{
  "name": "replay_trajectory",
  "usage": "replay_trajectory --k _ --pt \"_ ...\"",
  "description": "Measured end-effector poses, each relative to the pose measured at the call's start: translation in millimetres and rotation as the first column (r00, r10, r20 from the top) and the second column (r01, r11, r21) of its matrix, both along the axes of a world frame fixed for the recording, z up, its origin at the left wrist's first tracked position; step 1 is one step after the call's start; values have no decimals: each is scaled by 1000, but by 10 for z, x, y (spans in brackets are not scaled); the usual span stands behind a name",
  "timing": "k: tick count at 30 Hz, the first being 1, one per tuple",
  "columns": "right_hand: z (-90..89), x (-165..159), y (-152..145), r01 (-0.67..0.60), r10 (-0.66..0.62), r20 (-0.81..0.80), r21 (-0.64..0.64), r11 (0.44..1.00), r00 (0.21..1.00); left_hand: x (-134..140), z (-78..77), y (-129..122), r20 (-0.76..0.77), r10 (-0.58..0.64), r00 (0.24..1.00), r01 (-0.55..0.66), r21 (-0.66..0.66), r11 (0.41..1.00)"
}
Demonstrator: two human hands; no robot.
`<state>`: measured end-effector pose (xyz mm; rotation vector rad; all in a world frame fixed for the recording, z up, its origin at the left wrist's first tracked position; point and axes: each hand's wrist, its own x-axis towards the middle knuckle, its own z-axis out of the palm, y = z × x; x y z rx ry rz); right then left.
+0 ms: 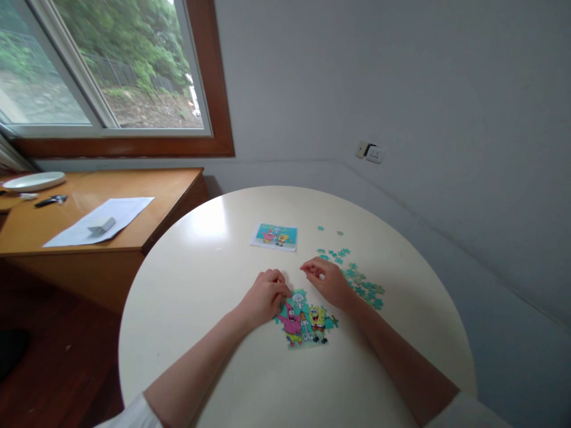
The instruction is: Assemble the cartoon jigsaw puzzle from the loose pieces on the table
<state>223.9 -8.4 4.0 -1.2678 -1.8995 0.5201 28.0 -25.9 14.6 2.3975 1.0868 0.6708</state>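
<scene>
A partly joined jigsaw puzzle (305, 324) lies flat on the table, showing a pink starfish, a pale figure and a yellow square character. My left hand (266, 295) rests at its upper left edge, fingers curled and closed, their tips touching the puzzle. Above the puzzle's upper right, my right hand (329, 280) has thumb and fingers pinched together; whatever is between them is too small to make out. Loose teal puzzle pieces (363, 286) lie scattered just right of and beyond that hand. Farther back sits a reference picture card (276, 236) with the same characters.
The round white table (191, 297) stands against a wall with a power socket (375, 154). Two stray pieces lie near its far side. At left, a wooden desk (173, 190) holds a paper sheet (129, 208) and a white dish (35, 181) below a window.
</scene>
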Motion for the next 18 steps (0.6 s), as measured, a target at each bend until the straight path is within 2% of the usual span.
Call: replay_trajectory --k 8,18 --pt "21 -9 -6 3 -3 -3 -1 1000 1000 -2 38 -27 -7 -42 999 42 -21 999" --pt "52 46 16 32 -36 39 102 994 999 60 163 -201 -90 -247 965 248 -1 969"
